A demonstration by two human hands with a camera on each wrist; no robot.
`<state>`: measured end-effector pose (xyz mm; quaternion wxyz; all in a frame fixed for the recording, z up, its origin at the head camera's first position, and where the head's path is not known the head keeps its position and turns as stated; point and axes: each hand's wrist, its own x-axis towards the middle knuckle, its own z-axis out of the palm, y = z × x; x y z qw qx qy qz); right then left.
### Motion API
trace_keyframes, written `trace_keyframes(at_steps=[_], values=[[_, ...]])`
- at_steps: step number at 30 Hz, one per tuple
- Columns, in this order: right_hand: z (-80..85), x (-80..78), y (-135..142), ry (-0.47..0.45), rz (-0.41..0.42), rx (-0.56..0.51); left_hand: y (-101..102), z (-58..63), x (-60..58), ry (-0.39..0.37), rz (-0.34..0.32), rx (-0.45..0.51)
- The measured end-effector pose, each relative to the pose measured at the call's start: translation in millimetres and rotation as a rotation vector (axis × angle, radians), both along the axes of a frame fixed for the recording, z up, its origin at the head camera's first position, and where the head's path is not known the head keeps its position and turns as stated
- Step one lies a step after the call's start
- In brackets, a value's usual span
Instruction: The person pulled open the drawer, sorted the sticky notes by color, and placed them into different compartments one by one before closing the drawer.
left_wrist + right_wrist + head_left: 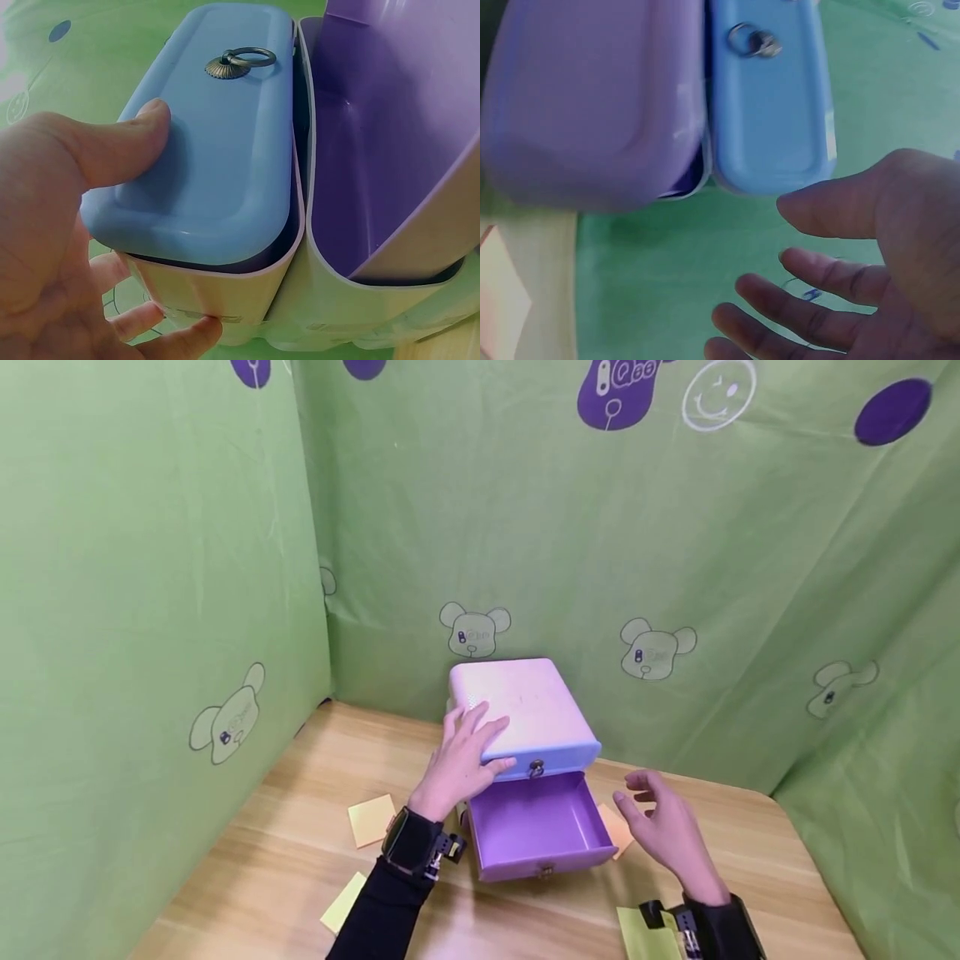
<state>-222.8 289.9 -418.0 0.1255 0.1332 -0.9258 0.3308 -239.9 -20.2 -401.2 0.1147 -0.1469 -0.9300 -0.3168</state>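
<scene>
The box point(525, 693) stands under the left hand point(459, 766), whose loosely spread fingers rest on it, thumb touching the blue drawer point(214, 165); the relaxed right hand point(663, 831) holds nothing. Seemingly light, stiff plastic, slick; the purple drawer point(510, 871) below likely pulls best by its ring point(545, 870)

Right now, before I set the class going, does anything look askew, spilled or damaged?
Nothing looks spilled or damaged. The purple drawer stands pulled out below the blue drawer, and paper squares lie scattered at different angles on the table, which looks untidy.
</scene>
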Motion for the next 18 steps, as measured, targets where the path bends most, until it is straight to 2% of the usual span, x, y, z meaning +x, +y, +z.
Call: trace_keyframes(at_steps=[13, 18], values=[[-25.4, -27.1, 14.3, -0.117, -0.015, 0.115, 1.7, -0.1, 0.0, 0.003, -0.003, -0.011], [-35.1, -37.5, 19.4, -0.190, 0.019, 0.149, 1.1, 0.5, -1.4, 0.013, 0.006, -0.005]])
